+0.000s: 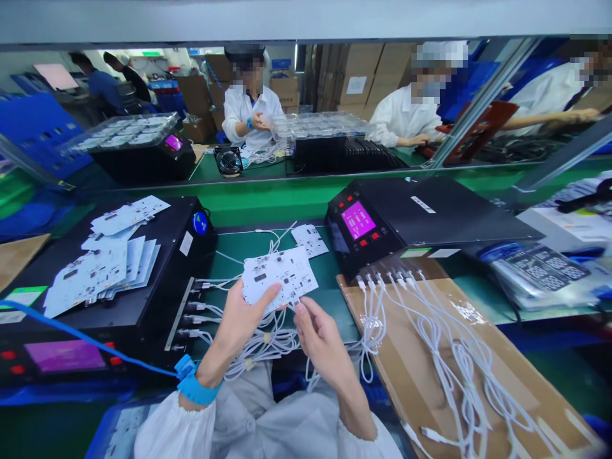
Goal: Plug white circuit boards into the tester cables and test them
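Observation:
My left hand (246, 312) grips a white circuit board (280, 275) by its lower left side, thumb across the face. The board is tilted toward me, its small dark components showing. At the board's lower edge, the fingers of my right hand (320, 335) are pinched around what looks like the end of a white cable, mostly hidden by the fingertips. A second white circuit board (310, 240) lies just behind the held one. Below both hands is a bundle of white cables (262, 344). A blue wrist strap (196, 382) with a blue cord is on my left wrist.
A black test box (157, 280) at left carries stacked white boards (109, 255). At right, another black box (430, 210) has a lit purple screen (358, 220); its white cables (435, 338) trail over cardboard (516, 357). Several people in white work beyond the green ledge (268, 194).

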`<action>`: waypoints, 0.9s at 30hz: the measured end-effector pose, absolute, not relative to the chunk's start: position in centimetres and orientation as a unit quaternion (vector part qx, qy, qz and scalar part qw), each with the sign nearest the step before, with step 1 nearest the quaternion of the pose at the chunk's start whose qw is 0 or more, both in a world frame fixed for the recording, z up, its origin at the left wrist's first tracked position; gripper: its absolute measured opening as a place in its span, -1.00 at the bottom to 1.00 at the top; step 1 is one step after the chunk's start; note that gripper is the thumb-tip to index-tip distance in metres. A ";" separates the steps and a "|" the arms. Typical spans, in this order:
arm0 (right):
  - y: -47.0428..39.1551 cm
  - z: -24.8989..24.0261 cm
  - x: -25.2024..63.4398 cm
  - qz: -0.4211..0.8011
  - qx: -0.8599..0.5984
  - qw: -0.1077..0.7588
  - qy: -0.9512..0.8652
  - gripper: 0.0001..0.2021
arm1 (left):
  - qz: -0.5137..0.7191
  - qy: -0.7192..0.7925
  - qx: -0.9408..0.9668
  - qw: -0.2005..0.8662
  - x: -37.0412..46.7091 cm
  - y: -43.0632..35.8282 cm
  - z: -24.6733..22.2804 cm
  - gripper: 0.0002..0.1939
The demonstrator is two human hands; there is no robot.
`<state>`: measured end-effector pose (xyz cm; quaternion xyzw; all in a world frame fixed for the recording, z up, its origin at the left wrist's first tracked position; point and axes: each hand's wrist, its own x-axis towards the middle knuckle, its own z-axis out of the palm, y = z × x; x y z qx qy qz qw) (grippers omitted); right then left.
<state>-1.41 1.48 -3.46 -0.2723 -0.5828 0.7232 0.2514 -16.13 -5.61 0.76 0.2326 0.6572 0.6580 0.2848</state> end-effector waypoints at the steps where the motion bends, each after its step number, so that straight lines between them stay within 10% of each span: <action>1: 1.2 -3.6 -1.5 0.700 -0.287 0.286 -0.588 -0.50 | 0.658 0.661 0.231 0.277 -16.0 -5.5 0.8 -0.48; 27: 2.2 -1.6 -2.9 0.274 -0.327 0.571 -0.701 -0.84 | 0.574 0.700 0.344 0.248 -13.3 -5.6 1.1 -0.61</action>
